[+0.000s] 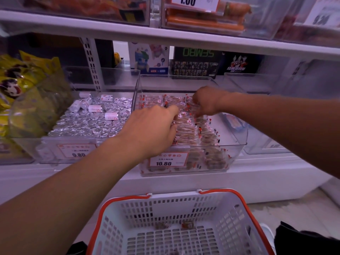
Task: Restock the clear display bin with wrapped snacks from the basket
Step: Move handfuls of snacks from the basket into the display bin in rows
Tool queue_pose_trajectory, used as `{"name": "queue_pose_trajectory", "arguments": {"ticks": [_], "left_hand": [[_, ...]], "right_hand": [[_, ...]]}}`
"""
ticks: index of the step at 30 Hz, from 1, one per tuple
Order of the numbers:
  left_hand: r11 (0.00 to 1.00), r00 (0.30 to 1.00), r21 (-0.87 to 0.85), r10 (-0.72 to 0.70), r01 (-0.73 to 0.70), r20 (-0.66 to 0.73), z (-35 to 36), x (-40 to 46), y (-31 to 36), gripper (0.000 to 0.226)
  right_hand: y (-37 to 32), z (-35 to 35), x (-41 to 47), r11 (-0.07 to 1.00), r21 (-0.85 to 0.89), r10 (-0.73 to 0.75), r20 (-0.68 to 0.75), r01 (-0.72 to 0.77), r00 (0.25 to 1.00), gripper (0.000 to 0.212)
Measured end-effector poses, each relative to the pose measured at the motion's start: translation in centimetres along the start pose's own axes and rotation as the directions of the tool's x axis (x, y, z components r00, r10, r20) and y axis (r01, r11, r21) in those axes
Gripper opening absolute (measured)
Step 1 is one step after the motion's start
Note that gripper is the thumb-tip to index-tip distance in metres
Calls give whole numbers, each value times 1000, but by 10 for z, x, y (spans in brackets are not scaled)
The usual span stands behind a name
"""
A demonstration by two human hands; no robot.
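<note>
Both hands down in the clear display bin, settling the wrapped snacks.

The left hand [154,127] lies knuckles-up on the packed rows, fingers curled down among the wrapped snacks [185,126]; whether it pinches one I cannot tell. The right hand [207,102] reaches in from farther back, fingertips closed on the crinkly film of a packet. These look light, slick and crushable, so I would take them by the sealed wrapper ends rather than squeeze the middle. The clear display bin [237,148] sits nearly full above its 10.80 price tag [168,160]. Below, the basket [184,227] holds only a couple of stray pieces.
</note>
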State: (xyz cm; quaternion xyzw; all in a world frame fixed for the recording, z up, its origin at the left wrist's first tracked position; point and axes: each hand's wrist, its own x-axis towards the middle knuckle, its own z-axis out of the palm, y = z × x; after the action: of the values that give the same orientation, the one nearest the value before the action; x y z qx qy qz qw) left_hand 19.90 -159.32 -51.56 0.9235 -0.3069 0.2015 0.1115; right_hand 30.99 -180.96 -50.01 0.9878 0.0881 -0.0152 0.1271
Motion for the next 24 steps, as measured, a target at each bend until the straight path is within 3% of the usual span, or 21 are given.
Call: {"name": "queue_pose_trajectory", "arguments": {"ticks": [4,8,11,16,18,20,21,22,24], "left_hand": [[1000,1000,23,-1,1,-2,1,1,1,16],[1000,1000,20,4,-4,-6,2,0,0,16],[1000,1000,25,8,-8,-5,2,0,1,16],[999,1000,-42,-22,22,10,-5,0,4,14],[995,999,-104,-11,7,-34,-9,-4,7,12],[985,984,-146,66,-90,-165,-12,-12,13,13],[975,953,-129,140,-180,-267,-13,-17,18,18],[956,903,-94,226,-278,-366,-13,-22,22,24],[885,796,-77,371,-459,-479,-4,-37,32,34]], "right_hand": [[-4,3,-2,998,-45,41,-42,-42,998,31],[-2,8,-4,999,-48,-18,12,18,1000,21],[3,8,-4,998,-7,-68,46,69,997,28],[-3,-11,-9,992,121,17,15,-18,1000,42],[-7,-24,-22,987,157,57,-76,-44,996,37],[-11,-33,-46,974,224,74,-240,-19,968,31],[-14,-32,-63,963,270,92,-381,15,920,29],[-17,-26,-85,949,309,136,-565,57,814,28],[-28,7,-138,910,378,270,-852,171,449,20]]}}
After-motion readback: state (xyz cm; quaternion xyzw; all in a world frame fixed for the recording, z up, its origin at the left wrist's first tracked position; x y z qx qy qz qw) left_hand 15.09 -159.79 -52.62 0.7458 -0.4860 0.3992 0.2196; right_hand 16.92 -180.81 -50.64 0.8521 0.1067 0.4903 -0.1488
